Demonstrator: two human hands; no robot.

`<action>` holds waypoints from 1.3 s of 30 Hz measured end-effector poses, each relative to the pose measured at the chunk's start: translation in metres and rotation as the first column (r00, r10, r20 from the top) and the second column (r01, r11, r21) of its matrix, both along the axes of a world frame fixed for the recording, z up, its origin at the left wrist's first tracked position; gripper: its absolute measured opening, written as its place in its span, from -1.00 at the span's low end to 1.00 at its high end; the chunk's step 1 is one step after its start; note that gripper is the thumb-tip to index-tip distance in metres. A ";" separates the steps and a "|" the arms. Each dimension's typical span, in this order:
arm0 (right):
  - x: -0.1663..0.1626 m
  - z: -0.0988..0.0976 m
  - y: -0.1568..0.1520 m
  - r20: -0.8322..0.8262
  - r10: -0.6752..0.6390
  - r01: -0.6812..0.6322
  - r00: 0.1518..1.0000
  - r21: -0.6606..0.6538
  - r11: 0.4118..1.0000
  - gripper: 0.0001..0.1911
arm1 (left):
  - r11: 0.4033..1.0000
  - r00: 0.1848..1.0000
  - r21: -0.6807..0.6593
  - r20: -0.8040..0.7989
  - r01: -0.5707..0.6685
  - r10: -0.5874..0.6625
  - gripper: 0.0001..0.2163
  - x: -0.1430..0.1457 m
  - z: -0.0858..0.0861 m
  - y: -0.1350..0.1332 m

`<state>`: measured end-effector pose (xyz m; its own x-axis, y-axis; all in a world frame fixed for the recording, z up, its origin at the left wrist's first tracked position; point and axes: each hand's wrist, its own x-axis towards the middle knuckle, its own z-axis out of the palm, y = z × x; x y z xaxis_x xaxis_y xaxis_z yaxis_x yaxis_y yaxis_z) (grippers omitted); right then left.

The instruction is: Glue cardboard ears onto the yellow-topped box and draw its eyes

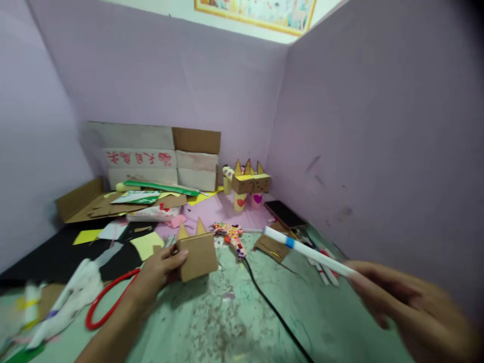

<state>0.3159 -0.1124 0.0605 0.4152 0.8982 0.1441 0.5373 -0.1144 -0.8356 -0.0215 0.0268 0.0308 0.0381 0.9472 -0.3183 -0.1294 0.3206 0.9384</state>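
My left hand [162, 267] is closed on the left side of a small cardboard box [198, 257] with two pointed ear shapes on top. The box is held upright over the green table, a plain side facing me. In my right hand [408, 302] is a white marker [313, 252] with a blue band, pointing left and slightly up; that hand is partly blurred. Between the hands lies a glue gun [232, 237] covered in colourful stickers, its black cord [272, 305] running toward me. Red-handled scissors [91, 315] lie beside my left forearm, partly hidden by it.
At the back stand cardboard animal heads [245, 184] on paper cups with hearts. A phone [285, 214] lies by the right wall. Paper and cardboard scraps [102, 206] pile up at the left, before a folded carton [143, 156]. More markers [62, 302] lie front left.
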 end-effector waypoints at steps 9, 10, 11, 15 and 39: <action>-0.134 -0.026 0.116 -0.684 0.438 -0.468 0.584 0.157 0.870 -0.58 | 0.943 0.922 0.225 -0.356 0.243 -0.153 -0.64 -0.034 0.010 -0.004; -0.135 -0.031 0.116 -0.682 0.437 -0.469 0.586 0.155 0.870 -0.59 | 0.934 0.915 0.239 -0.368 0.266 -0.166 -0.62 -0.035 0.011 -0.006; -0.135 -0.036 0.115 -0.673 0.439 -0.472 0.595 0.150 0.869 -0.58 | 0.928 0.901 0.257 -0.407 0.270 -0.149 -0.60 -0.035 0.013 -0.007; -0.136 -0.046 0.105 -0.660 0.432 -0.503 0.615 0.094 0.859 -0.53 | 0.898 0.786 0.430 -0.585 0.091 0.201 -0.51 -0.030 0.028 -0.015; -0.152 -0.040 0.078 -0.730 0.628 -0.889 0.269 0.062 0.454 -0.49 | 0.605 0.900 0.692 -0.424 0.394 -0.101 -0.81 0.009 0.025 -0.048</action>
<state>0.1641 -0.0347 0.0209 -0.6333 0.7594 -0.1489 -0.0630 -0.2423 -0.9681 -0.0123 -0.0216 0.0554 0.3481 0.8208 0.4529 0.1850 -0.5338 0.8251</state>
